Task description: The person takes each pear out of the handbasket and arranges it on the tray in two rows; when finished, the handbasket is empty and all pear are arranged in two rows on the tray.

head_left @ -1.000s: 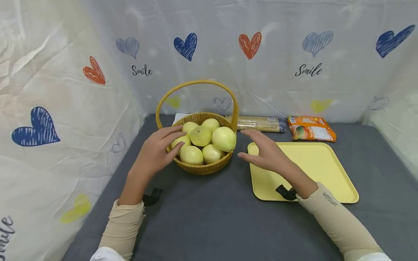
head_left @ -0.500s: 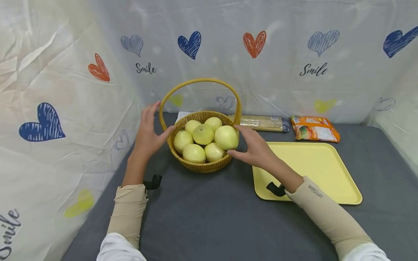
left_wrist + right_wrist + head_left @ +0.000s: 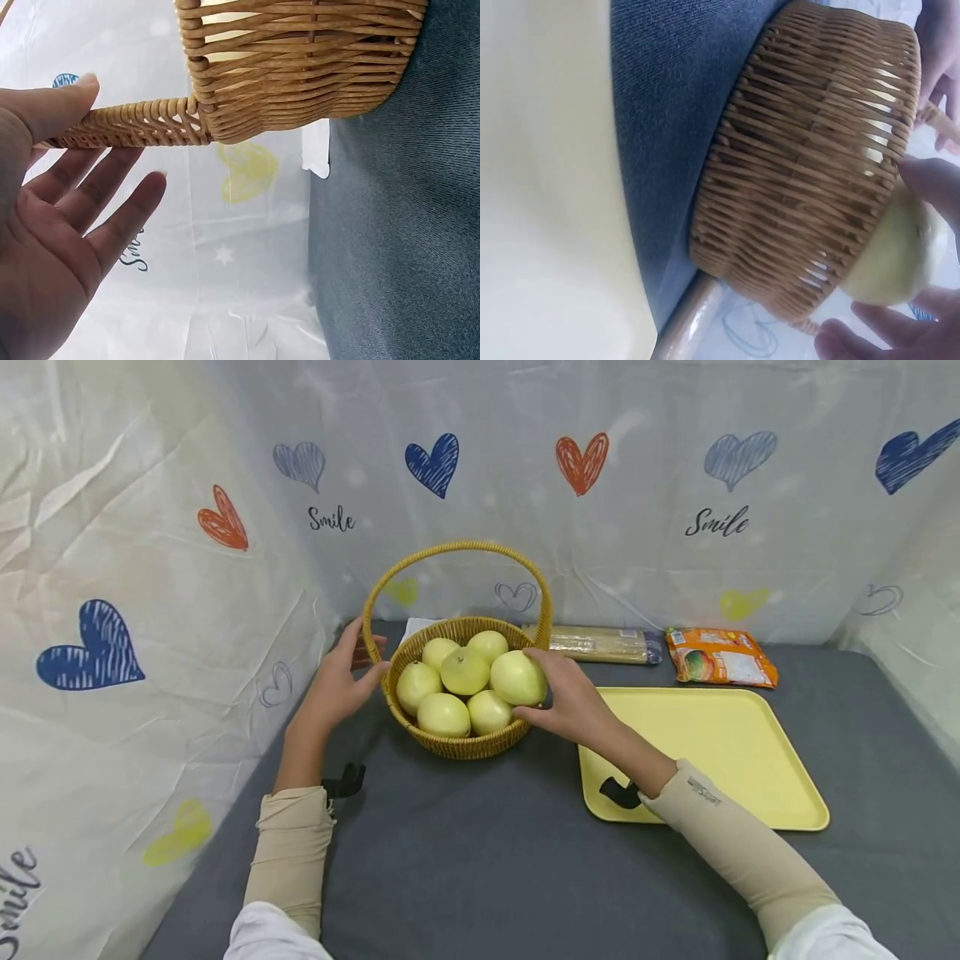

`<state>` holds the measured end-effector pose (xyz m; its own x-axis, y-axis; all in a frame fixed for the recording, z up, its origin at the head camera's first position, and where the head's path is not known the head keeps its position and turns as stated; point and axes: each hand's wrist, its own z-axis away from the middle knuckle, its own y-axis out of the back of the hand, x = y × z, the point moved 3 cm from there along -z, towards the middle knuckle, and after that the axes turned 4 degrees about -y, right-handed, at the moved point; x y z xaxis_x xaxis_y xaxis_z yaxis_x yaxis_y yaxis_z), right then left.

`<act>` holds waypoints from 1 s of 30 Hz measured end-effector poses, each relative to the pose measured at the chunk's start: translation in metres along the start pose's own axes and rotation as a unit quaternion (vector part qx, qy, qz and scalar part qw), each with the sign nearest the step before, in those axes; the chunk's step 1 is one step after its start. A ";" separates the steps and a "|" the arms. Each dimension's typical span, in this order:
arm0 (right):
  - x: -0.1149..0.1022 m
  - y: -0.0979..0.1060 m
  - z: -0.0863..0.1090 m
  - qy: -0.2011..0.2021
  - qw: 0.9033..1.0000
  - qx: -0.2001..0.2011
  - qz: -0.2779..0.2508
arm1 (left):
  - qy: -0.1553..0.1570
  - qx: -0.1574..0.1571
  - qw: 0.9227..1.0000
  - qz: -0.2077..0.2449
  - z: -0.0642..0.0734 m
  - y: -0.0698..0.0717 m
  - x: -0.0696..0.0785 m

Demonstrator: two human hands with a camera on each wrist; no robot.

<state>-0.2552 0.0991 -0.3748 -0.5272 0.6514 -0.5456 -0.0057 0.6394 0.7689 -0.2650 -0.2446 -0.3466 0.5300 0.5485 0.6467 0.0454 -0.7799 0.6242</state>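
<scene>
Round woven wicker basket with hoop handle [image 3: 457, 693] sits on the grey cloth-covered counter [image 3: 480, 860], back-centre, piled with pale yellow-green round fruits. Left hand [image 3: 341, 681] is at the basket's left side where the handle meets the rim: fingers straight and spread, thumb lying along the handle base, palm open [image 3: 52, 225], holding nothing (looks like a brace so the basket doesn't slide or tip). Right hand [image 3: 566, 697] is on the right side, grip narrow: thumb and fingers curled round the big pale yellow-green fruit at the rim [image 3: 517, 678]; the right wrist view shows the same fruit [image 3: 892, 255] bulging over the wicker wall [image 3: 802, 187] with fingertips [image 3: 930, 184] on it. That fruit sits highest and outermost in the pile, so probably the easiest one to take hold of. Flat pale yellow plastic tray [image 3: 720, 752] lies just beside the basket on the right, under the right forearm. Orange snack packet [image 3: 720, 657] and long clear pack of pasta [image 3: 600, 643] lie along the back edge, well apart from both hands.
</scene>
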 end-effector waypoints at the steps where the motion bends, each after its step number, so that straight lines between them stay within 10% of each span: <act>1: -0.001 -0.001 -0.001 -0.001 1.000 0.000 -0.001 | 0.004 -0.003 1.000 0.007 0.001 0.000 -0.001; 15: -0.001 -0.005 -0.003 -0.055 0.997 0.003 -0.059 | 0.004 0.001 0.999 0.039 0.005 0.003 0.038; 30: 0.001 0.011 0.001 -0.017 0.985 0.061 -0.162 | 0.011 0.003 0.999 0.043 0.006 0.001 0.038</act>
<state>-0.2548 0.1065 -0.3672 -0.4862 0.4174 -0.7677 -0.0664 0.8583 0.5088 -0.2398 -0.2267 -0.3240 0.5140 0.4857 0.7070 0.0065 -0.8264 0.5630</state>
